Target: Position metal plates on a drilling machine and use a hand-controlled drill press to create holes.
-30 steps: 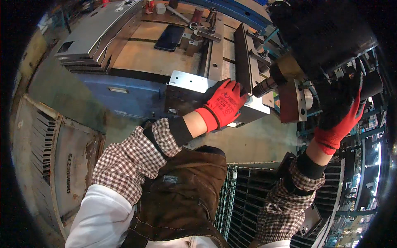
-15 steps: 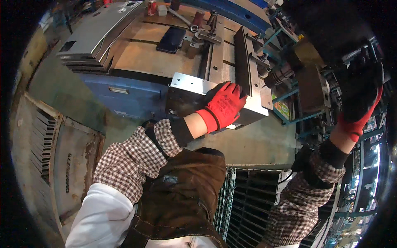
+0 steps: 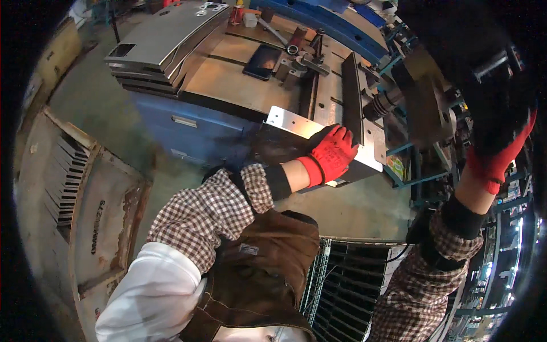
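At the near edge of the desk (image 3: 219, 82) sits a folded metal bracket (image 3: 290, 122), its pale, holed strip facing up and a dark side wall dropping below; what bears it from beneath is hidden. The left hand (image 3: 336, 153), in a red and black glove, lies over its right half with the fingers bent across the top, just beside the near end of a dark upright bar (image 3: 351, 94). Whether they pinch or merely press cannot be told. The right hand (image 3: 502, 145) is raised against the dark machine (image 3: 461, 40), black glove on black metal, so that the state of its fingers cannot be made out. The bracket appears stiff and moderately heavy, hardly fragile, and probably slippery where the strip is smooth (the cut edges may be sharp, a sound reason for gloves). A firm hold seems best taken around the fold, thumb on the strip and fingers along the wall, clear of the drill head (image 3: 380, 106); a second hand at the left end would check any tipping.
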Available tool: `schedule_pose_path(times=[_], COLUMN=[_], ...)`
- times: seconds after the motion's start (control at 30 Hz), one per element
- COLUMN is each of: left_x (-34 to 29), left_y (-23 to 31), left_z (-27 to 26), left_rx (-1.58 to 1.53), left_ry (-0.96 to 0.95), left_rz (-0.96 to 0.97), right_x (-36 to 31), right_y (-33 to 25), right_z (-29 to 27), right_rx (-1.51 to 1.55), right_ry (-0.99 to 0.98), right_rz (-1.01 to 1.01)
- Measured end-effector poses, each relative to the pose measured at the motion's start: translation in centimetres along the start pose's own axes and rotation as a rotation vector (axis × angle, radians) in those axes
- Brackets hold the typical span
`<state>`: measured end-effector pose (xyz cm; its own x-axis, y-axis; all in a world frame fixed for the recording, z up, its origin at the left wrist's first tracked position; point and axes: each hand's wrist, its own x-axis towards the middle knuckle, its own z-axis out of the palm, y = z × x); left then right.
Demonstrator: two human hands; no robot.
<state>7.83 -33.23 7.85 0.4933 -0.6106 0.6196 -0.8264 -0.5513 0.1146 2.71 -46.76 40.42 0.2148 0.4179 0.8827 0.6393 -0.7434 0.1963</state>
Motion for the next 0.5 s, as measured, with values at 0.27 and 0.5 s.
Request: schedule_pose_path(times=[0.27,0.5], left_x=[0.1,0.4], left_y=[-0.2,0.0], left_z=[-0.2,0.9], left_rx=[0.034,0.047], left_ry=[-0.099,-0.065], left_rz=[-0.040,-0.072], right_x=[0.9,-0.9], right_y=[-2.7,-7.9], right_z=[4.8,9.7], right_rx=[0.214,-0.092], right_ry=[-0.057,0.140], right_rz=[0.057,0.005])
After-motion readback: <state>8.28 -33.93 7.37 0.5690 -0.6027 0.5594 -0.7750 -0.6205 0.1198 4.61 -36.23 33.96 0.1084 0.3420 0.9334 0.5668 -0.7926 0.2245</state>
